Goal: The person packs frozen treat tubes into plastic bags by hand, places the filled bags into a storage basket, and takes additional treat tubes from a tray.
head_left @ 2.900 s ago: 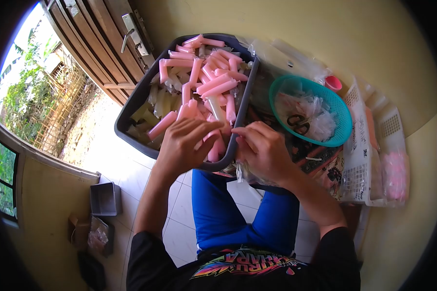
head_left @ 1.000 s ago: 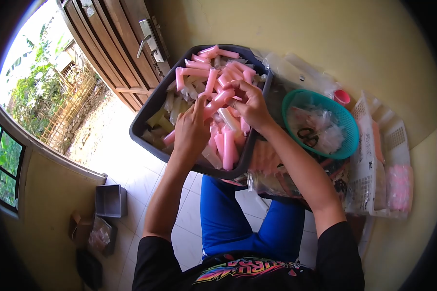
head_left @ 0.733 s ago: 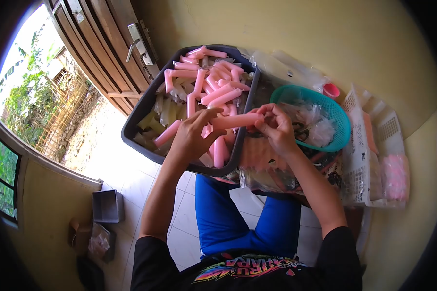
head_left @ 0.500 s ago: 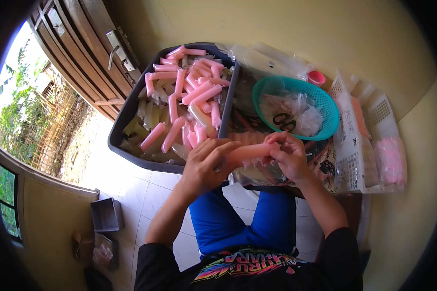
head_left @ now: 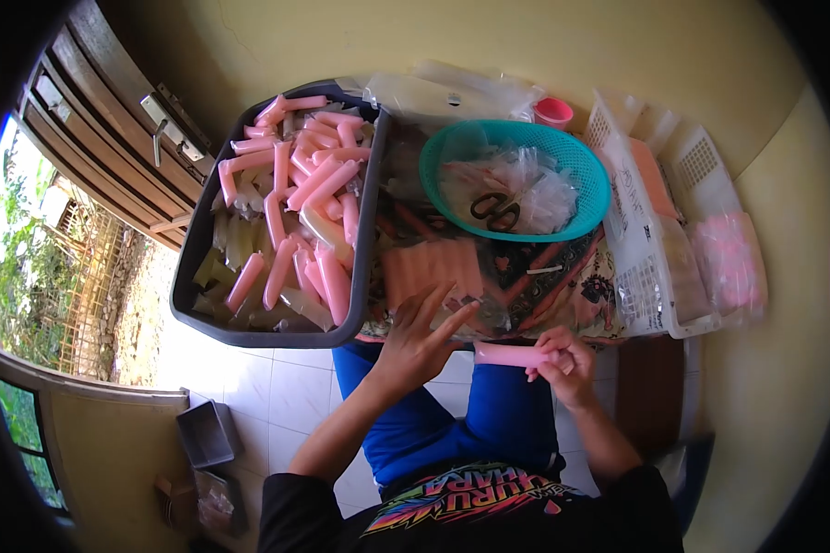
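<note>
A single pink ice-pop tube (head_left: 512, 356) is pinched at one end by my right hand (head_left: 567, 364), lying level above my lap. My left hand (head_left: 422, 339) has its fingers apart and stretched over the near edge of a clear bag holding a flat row of pink ice-pop tubes (head_left: 432, 270). Whether its fingertips touch the bag I cannot tell. To the left, a dark tub (head_left: 367, 212) is heaped with pink tubes and paler, yellowish ones beneath.
A teal basket (head_left: 602, 198) holds clear plastic bags and dark-handled scissors (head_left: 494, 211). A white perforated crate (head_left: 650, 267) with packed pink tubes stands at right, a pink cup (head_left: 552, 112) behind. The wooden door (head_left: 111, 120) is open on the left; a grey bin (head_left: 206, 433) sits below.
My left hand has come off the single tube and now spreads over the bagged row. My right hand has lowered the tube towards my lap. The view has shifted.
</note>
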The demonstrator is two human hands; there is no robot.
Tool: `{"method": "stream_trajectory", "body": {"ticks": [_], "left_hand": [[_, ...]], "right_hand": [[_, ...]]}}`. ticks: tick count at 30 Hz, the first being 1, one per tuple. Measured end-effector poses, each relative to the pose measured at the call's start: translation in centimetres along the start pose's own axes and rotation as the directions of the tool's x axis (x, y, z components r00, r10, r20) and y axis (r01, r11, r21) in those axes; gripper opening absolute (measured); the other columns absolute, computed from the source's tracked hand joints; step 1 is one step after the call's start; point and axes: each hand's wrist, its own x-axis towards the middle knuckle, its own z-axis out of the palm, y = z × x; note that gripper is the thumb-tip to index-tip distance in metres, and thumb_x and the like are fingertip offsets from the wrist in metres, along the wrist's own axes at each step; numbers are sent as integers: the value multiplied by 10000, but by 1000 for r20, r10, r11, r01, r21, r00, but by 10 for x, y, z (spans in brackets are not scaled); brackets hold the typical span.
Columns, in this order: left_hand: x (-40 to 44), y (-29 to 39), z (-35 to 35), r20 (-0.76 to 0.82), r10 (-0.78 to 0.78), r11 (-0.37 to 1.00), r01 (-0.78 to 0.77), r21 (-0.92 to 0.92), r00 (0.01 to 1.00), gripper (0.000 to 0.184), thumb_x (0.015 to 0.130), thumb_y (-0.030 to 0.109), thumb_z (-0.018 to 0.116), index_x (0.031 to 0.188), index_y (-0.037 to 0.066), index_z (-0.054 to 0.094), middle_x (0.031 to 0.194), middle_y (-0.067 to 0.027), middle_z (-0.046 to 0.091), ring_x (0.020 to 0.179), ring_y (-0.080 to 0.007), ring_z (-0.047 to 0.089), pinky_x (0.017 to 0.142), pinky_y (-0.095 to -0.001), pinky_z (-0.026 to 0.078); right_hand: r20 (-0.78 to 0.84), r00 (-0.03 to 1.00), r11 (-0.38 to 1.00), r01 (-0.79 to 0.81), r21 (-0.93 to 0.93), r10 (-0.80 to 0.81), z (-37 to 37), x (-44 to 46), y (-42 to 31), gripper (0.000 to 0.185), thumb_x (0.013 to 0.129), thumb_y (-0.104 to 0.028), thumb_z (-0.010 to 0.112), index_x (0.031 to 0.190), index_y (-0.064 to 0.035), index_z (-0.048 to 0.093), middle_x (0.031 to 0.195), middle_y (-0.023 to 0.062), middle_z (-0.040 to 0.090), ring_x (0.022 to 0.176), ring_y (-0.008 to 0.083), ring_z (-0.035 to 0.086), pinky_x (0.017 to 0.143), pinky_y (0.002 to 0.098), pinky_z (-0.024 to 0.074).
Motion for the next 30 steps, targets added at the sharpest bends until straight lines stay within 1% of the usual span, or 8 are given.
{"method": "stream_trajectory", "body": {"ticks": [3, 7, 9, 10, 12, 18, 24, 30], "left_hand": [[2, -11, 18, -52, 18, 997, -14, 70, 998, 616, 783, 28, 705, 1367, 177, 575, 1406, -172, 497, 1290, -389, 487, 1039, -481, 412], [5, -16, 30, -147, -29, 999, 32, 24, 989, 567, 793, -9, 660, 1331, 160, 591, 1403, -174, 501, 1286, -386, 488, 1038, -481, 410], [4, -15, 31, -194, -105, 994, 108, 4, 975, 468, 806, 7, 675, 1253, 135, 628, 1369, -168, 520, 1264, -378, 504, 1029, -474, 417], [5, -14, 31, -193, -106, 994, 109, 6, 975, 468, 806, 7, 675, 1253, 135, 628, 1369, -168, 520, 1264, -378, 504, 1029, -474, 417], [6, -11, 30, -247, -133, 991, 135, -9, 960, 415, 805, 6, 692, 1201, 122, 649, 1306, -152, 545, 1203, -360, 537, 992, -458, 436], [7, -14, 33, -316, -70, 998, 63, -32, 946, 383, 766, -22, 734, 1128, 93, 685, 1084, -126, 591, 992, -313, 600, 836, -415, 493], [6, -8, 38, -351, -39, 999, 32, -26, 936, 373, 749, -41, 701, 1094, 100, 683, 992, -84, 600, 960, -294, 595, 854, -425, 467], [9, -8, 39, -356, 22, 999, -31, -19, 934, 381, 718, -63, 669, 1063, 97, 694, 951, -69, 620, 940, -298, 603, 861, -437, 470]], "right_hand": [[71, 997, 998, 33, -58, -29, 11, -9, 18, 268, 821, 114, 713, 1051, 64, 586, 1174, 153, 506, 945, 255, 678, 801, 379, 639], [45, 995, 977, 97, -188, -90, 26, -9, 41, 299, 798, 91, 752, 1048, 20, 605, 1158, 137, 535, 930, 197, 666, 788, 296, 606], [109, 964, 806, 263, -530, -243, 29, -4, 46, 306, 781, 89, 770, 1028, 15, 605, 1147, 154, 539, 936, 237, 679, 759, 316, 609], [109, 964, 807, 263, -528, -243, 31, 0, 45, 306, 781, 89, 770, 1028, 15, 605, 1147, 154, 539, 936, 237, 679, 759, 316, 609], [167, 897, 564, 393, -726, -409, 36, 7, 42, 345, 734, 48, 829, 1001, -44, 632, 1076, 131, 590, 885, 213, 673, 696, 288, 577], [192, 836, 441, 450, -777, -514, 41, 8, 58, 401, 679, 9, 879, 987, -97, 645, 975, 106, 626, 814, 228, 654, 661, 307, 555], [154, 769, 295, 410, -863, -620, 37, 19, 63, 424, 672, 32, 861, 1023, -110, 670, 974, 118, 624, 781, 248, 653, 608, 307, 538], [164, 779, 250, 382, -890, -606, 38, 24, 62, 368, 687, 3, 869, 962, -82, 641, 878, 98, 616, 713, 230, 639, 565, 310, 523]]}}
